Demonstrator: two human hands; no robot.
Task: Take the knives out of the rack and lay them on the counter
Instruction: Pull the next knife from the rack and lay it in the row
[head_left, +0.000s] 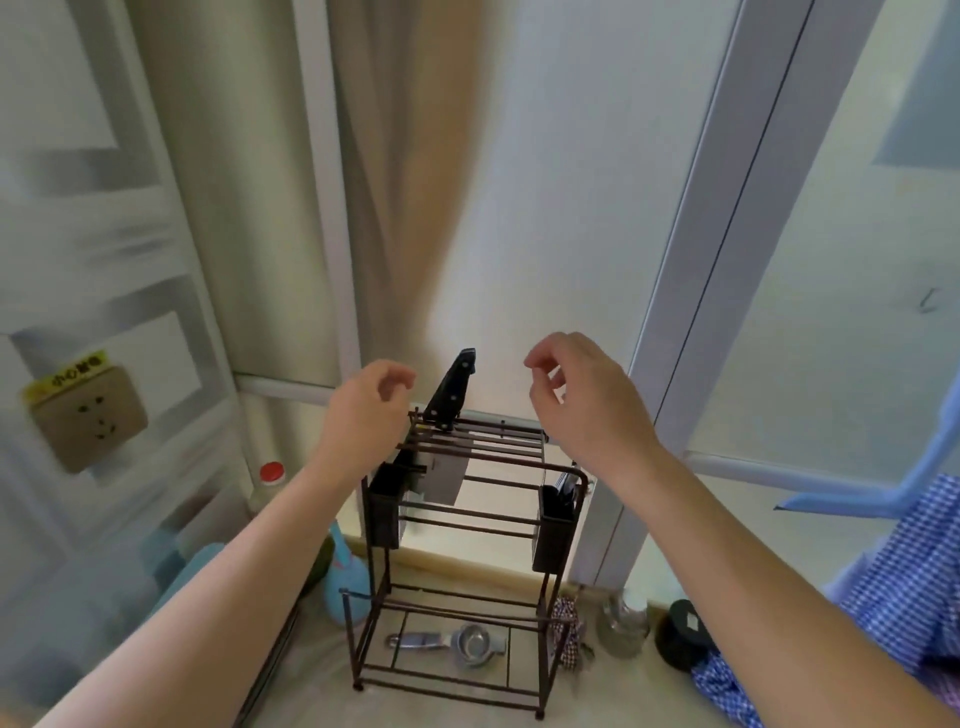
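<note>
A dark brown wire rack (457, 530) stands on the counter (311, 691) in front of me. A cleaver with a black riveted handle (452, 389) stands in the rack's top slots; its broad steel blade (441, 480) hangs below the bars. My left hand (369, 410) hovers just left of the handle, fingers loosely curled, holding nothing. My right hand (582, 400) hovers to the right above the rack's top, fingers apart and curled, also without anything in it. Dark things stick out of the right-hand cup (556, 525); I cannot tell what they are.
A metal strainer (452, 642) lies on the rack's bottom shelf. A red-capped bottle (270, 483) and a blue object (340, 577) stand left of the rack. A glass jar (621, 623), a black round item (683, 636) and blue checked cloth (904, 597) sit to the right.
</note>
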